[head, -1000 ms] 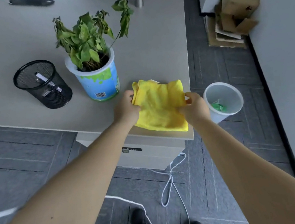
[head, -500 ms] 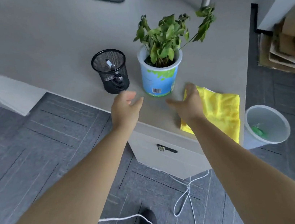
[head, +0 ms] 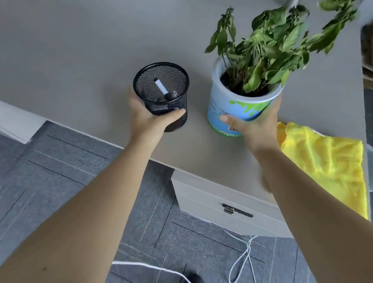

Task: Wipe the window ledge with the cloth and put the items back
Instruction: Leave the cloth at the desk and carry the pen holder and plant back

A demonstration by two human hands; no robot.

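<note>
The left hand (head: pixel 151 120) grasps the black mesh pen holder (head: pixel 163 95); just right, the right hand (head: pixel 253 123) grasps the potted plant (head: pixel 242 100), seemingly lifted and tilted. Farther right, the yellow cloth (head: pixel 324 160) lies on the ledge's (head: pixel 62 63) near corner.

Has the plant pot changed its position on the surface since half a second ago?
Yes. The plant pot, gripped by the right hand, is now tilted and farther from the yellow cloth, which lies at the grey surface's corner.

White cable (head: pixel 241 259) loops below the drawer (head: pixel 223 204).
</note>
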